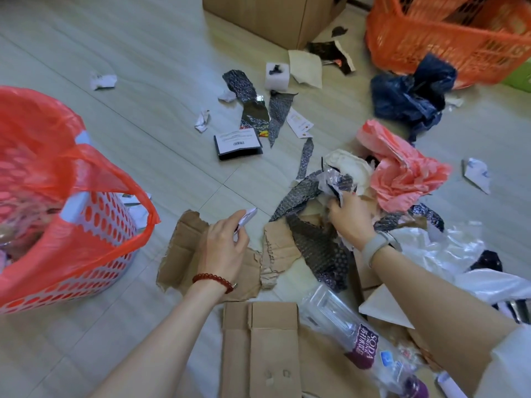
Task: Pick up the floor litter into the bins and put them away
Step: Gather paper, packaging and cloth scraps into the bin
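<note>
Cardboard (260, 349) lay nearest. Beyond it, the left hand (225, 242) pinched a paper scrap (247, 219) while the right hand (349, 219) clutched crumpled wrappers (336, 182). That loose bundle could shed pieces when carried to the lined bin (94, 222). Farther litter (253, 110) remained scattered.

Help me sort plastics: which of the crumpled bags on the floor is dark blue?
The dark blue bag lies beside the orange basket. The pink bag is nearer the right hand; the clear bag is by that wrist.
</note>
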